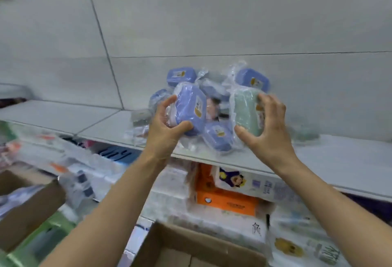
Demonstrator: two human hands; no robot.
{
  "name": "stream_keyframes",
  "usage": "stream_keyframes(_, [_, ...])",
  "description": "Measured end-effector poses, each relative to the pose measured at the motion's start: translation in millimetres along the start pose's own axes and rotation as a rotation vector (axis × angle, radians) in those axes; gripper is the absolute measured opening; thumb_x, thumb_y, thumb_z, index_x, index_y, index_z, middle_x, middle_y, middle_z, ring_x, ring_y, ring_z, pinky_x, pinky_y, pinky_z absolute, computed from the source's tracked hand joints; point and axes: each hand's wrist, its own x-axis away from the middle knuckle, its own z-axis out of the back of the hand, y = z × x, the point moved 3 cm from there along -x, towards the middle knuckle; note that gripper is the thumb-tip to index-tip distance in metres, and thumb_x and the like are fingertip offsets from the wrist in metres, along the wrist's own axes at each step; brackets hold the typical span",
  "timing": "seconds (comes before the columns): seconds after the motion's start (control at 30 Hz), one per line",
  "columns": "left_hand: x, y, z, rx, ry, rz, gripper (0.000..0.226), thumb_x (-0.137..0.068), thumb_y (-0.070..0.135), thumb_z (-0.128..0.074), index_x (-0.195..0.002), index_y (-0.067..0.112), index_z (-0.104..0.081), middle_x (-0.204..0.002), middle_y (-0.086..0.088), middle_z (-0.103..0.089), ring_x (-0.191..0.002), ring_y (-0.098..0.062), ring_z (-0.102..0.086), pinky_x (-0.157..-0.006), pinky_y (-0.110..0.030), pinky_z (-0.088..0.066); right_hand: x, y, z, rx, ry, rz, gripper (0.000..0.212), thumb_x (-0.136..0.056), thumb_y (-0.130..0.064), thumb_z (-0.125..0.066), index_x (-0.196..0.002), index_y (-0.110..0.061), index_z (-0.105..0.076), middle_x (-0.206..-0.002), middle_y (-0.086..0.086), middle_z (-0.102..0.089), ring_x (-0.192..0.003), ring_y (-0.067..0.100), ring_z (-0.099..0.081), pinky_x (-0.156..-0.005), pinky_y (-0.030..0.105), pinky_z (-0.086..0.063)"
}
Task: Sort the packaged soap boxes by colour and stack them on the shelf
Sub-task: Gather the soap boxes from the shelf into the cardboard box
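Observation:
A heap of plastic-wrapped soap boxes lies on the white shelf (331, 156). My left hand (164, 126) grips a blue soap box (191, 110) at the front left of the heap, thumb under it and fingers over its left end. My right hand (269, 126) grips a pale green soap box (246, 112) at the heap's right front. Other blue boxes sit behind at the back left (181, 76) and back right (253, 80), and one lies low in front (218, 135). A blurred greenish box (305, 133) rests on the shelf to the right.
The shelf's left part (59, 114) is bare, with a small wrapped grey-green item (141, 117) near the heap. Below the shelf stand tissue packs and an orange pack (224, 199). An open cardboard box (191, 247) is at the bottom; another (27, 203) is at the left.

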Motion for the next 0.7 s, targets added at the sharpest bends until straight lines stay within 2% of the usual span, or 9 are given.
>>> stream_keyframes(0.07, [15.7, 10.0, 69.3, -0.039, 0.040, -0.016, 0.063, -0.066, 0.012, -0.073, -0.119, 0.043, -0.056, -0.126, 0.000, -0.063, -0.100, -0.019, -0.069, -0.075, -0.027, -0.056, 11.4, -52.2, -47.7, 0.038, -0.027, 0.037, 0.088, -0.076, -0.045, -0.073, -0.148, -0.021, -0.028, -0.153, 0.001, -0.020, -0.138, 0.019, -0.029, -0.102, 0.041, -0.043])
stream_keyframes(0.2, [52.9, 20.6, 215.3, -0.135, 0.118, -0.009, 0.059, -0.067, 0.015, -0.072, -0.115, 0.046, -0.056, -0.128, 0.001, -0.062, -0.107, -0.019, -0.066, -0.077, -0.028, -0.056, 44.6, -157.6, -144.9, 0.032, -0.053, 0.074, 0.090, -0.074, -0.049, -0.069, -0.148, -0.018, -0.028, -0.153, 0.006, -0.021, -0.141, 0.023, -0.024, -0.098, 0.038, -0.042])
stream_keyframes(0.33, [93.0, 27.2, 346.3, -0.191, 0.213, 0.028, 0.064, -0.067, 0.012, -0.074, -0.119, 0.045, -0.058, -0.130, -0.002, -0.060, -0.106, -0.020, -0.066, -0.074, -0.025, -0.054, 81.6, -252.5, -233.7, -0.055, -0.134, 0.080, 0.090, -0.074, -0.042, -0.075, -0.148, -0.022, -0.027, -0.153, 0.003, -0.021, -0.133, 0.019, -0.030, -0.094, 0.040, -0.046])
stream_keyframes(0.43, [113.5, 33.7, 421.0, -0.201, 0.264, 0.059, 0.068, -0.078, 0.000, -0.072, -0.132, 0.036, -0.053, -0.130, 0.000, -0.057, -0.105, -0.021, -0.067, -0.081, -0.029, -0.059, 100.7, -308.2, -288.7, -0.119, -0.184, 0.105, 0.090, -0.072, -0.044, -0.074, -0.146, -0.024, -0.028, -0.152, 0.002, -0.022, -0.129, 0.021, -0.037, -0.096, 0.045, -0.047])
stream_keyframes(0.5, [120.8, 33.0, 464.0, -0.165, 0.299, 0.069, 0.066, -0.081, -0.005, -0.068, -0.133, 0.033, -0.052, -0.128, -0.003, -0.059, -0.099, -0.023, -0.069, -0.081, -0.032, -0.059, 106.8, -339.2, -323.7, -0.130, -0.226, 0.115, 0.089, -0.072, -0.046, -0.072, -0.145, -0.025, -0.027, -0.152, 0.000, -0.020, -0.128, 0.024, -0.040, -0.093, 0.046, -0.049])
stream_keyframes(0.63, [120.0, 21.1, 544.7, -0.224, 0.354, 0.080, 0.062, -0.077, 0.012, -0.076, -0.123, 0.047, -0.054, -0.136, -0.002, -0.056, -0.112, -0.023, -0.064, -0.095, -0.043, -0.055, 109.6, -393.7, -394.5, -0.137, -0.287, 0.168, 0.086, -0.074, -0.044, -0.073, -0.145, -0.026, -0.027, -0.151, -0.001, -0.019, -0.126, 0.024, -0.042, -0.090, 0.042, -0.049])
stream_keyframes(0.7, [116.8, 13.1, 584.4, -0.257, 0.392, 0.093, 0.061, -0.071, 0.022, -0.076, -0.118, 0.053, -0.055, -0.136, -0.002, -0.057, -0.116, -0.026, -0.062, -0.095, -0.044, -0.054, 108.5, -414.6, -431.5, -0.136, -0.318, 0.180, 0.087, -0.074, -0.045, -0.073, -0.145, -0.027, -0.027, -0.152, -0.002, -0.018, -0.130, 0.022, -0.038, -0.089, 0.038, -0.046])
